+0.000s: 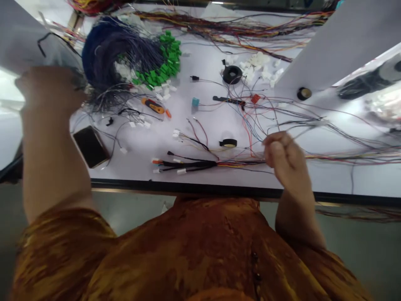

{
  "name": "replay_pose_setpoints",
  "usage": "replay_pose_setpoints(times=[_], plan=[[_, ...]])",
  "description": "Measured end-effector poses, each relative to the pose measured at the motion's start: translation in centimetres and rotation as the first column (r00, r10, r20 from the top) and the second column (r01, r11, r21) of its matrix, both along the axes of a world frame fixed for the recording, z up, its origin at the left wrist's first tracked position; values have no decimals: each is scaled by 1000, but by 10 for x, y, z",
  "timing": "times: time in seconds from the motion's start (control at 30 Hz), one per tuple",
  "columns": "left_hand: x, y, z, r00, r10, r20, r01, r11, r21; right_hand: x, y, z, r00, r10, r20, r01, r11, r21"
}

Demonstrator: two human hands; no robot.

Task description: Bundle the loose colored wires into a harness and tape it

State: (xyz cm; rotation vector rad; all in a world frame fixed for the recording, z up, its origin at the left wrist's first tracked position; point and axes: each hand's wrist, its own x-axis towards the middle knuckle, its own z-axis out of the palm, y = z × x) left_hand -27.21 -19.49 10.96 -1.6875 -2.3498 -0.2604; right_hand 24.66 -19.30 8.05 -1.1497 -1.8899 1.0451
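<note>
Worktop (344,182) was littered with loose wiring (238,29); thin wires (308,131) were pinched between the fingers of the right hand (283,161), apparently to lift them clear of the rest, while the left hand (46,90) was raised upper left, its fingers impossible to make out.

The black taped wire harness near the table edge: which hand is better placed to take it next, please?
Probably the right hand. It is low over the table, pinching thin wires, close to the black taped wire harness. The left hand is raised much farther away, beside the blue wire bundle.
</note>
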Motion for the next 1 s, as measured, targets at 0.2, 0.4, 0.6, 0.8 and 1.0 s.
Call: replay_pose_setpoints(times=[0.2,0.4,0.6,0.8,1.0], plan=[[209,-68,-7,349,-413,841,789,614,-26,-28,-35,2,642,636,429,-549,771,-323],[265,-105,-47,29,-438,899,766,588,262,-33,-58,-1,446,729,519,-648,663,-375],[260,-125,-56,-184,-203,962,564,780,272,-26,-56,4,393,641,659,-650,701,-294],[256,-118,-67,24,-157,987,483,866,126,-33,-58,17,240,631,737,-705,636,-315],[254,-123,-74,-205,-32,978,609,778,153,-30,-63,27,212,614,760,-682,650,-335]])
